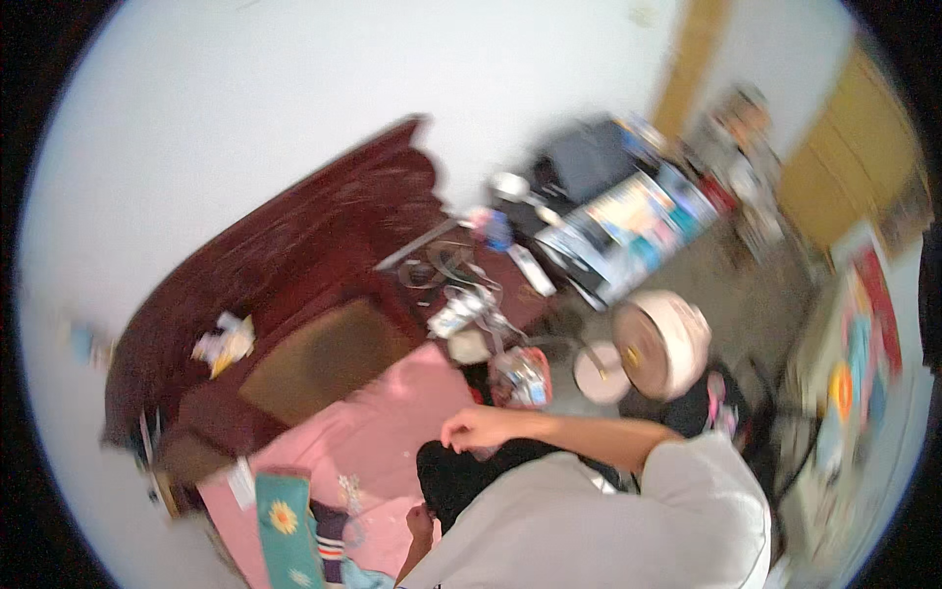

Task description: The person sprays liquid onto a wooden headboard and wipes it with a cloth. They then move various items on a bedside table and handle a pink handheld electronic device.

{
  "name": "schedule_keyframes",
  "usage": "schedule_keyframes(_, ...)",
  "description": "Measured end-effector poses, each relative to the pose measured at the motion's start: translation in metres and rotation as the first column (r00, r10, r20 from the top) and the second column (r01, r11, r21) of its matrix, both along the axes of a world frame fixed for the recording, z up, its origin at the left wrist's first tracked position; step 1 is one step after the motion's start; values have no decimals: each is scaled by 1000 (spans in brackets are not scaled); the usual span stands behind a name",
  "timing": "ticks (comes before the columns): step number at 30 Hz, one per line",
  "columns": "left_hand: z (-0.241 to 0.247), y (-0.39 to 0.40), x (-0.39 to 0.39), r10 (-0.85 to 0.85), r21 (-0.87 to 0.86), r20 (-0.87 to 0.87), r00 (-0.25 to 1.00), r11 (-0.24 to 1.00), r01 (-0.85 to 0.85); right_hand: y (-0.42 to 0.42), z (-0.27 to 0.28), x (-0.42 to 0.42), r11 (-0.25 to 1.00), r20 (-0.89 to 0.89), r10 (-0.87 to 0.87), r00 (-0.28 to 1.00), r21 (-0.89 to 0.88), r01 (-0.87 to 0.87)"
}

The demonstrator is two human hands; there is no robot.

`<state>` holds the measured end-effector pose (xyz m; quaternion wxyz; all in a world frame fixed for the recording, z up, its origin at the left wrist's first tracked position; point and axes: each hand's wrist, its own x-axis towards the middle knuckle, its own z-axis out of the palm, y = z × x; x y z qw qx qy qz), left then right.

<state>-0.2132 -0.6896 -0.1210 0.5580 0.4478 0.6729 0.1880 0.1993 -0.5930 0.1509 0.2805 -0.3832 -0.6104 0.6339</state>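
Note:
My right hand (471,428) hovers over the knee of my black trousers (452,475), its fingers loosely bent with nothing visible between them. Low at my left side, my left hand (419,520) is beside the leg and close to the pink bed sheet (368,442). Its fingers are mostly hidden, so I cannot tell whether it touches the sheet. On the bed to the left lie a green cloth item with a daisy pattern (282,519) and a dark striped cloth (330,537).
Behind the bed rises a dark red wooden headboard (294,221). A cluttered bedside table (515,294) holds cables and a white remote-like object (531,271). Near my right arm stand a red-rimmed basket (544,361) and a round pink fan (651,344). The view is blurred.

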Motion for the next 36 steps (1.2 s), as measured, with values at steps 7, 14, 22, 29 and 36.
schedule_keyframes(7,59,20,89,-106,80,125,987,992,96,-127,20,60,966,-114,-253,961,25,257)
schedule_keyframes(14,82,-19,201,-256,162,148,955,959,232,-279,23,108,836,-297,-497,815,-415,359)
schedule_keyframes(22,68,-141,275,-346,128,239,907,937,324,-475,-50,207,254,-166,-967,193,-684,684)
schedule_keyframes(29,98,-263,239,-427,-11,102,898,903,430,-632,-154,300,-339,2,-857,-516,-755,561)
schedule_keyframes(36,110,-344,198,-435,-239,12,901,873,425,-724,-260,337,-562,214,-627,-749,-790,245)
